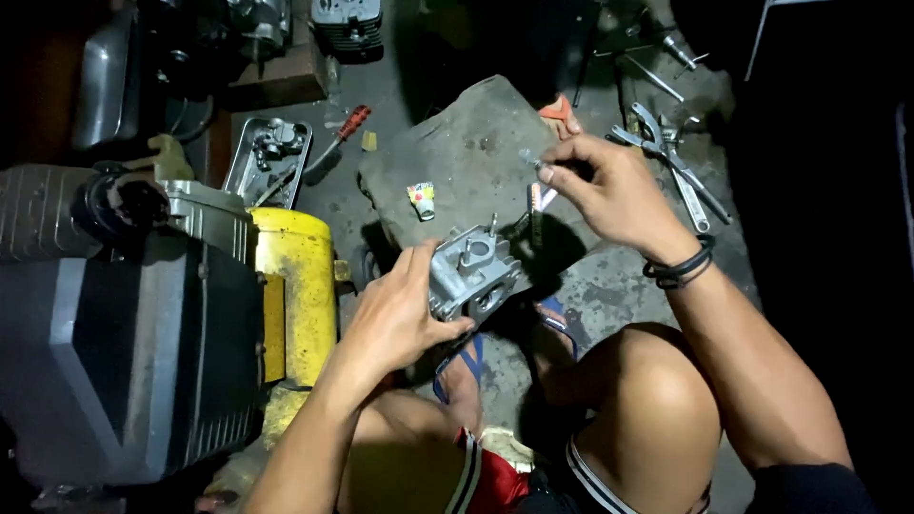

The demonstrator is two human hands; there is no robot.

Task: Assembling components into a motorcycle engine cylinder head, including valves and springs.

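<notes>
My left hand (pixel 395 314) grips a grey cast-metal engine part (pixel 473 273), a small cylinder head with round ports and a stud sticking up, held above my knees. My right hand (pixel 609 186) is raised above and to the right of it, pinching a small thin metal piece (pixel 529 159) between thumb and fingertips. A black band sits on that wrist. Below the hands lies a grey flat slab (pixel 466 152) on the floor.
A yellow and grey engine or generator body (pixel 190 314) stands at the left. A metal tray with parts (pixel 268 157) and a red-handled screwdriver (pixel 345 131) lie behind it. Wrenches and pliers (pixel 671 157) are scattered at the right. A small colourful packet (pixel 422 199) rests on the slab.
</notes>
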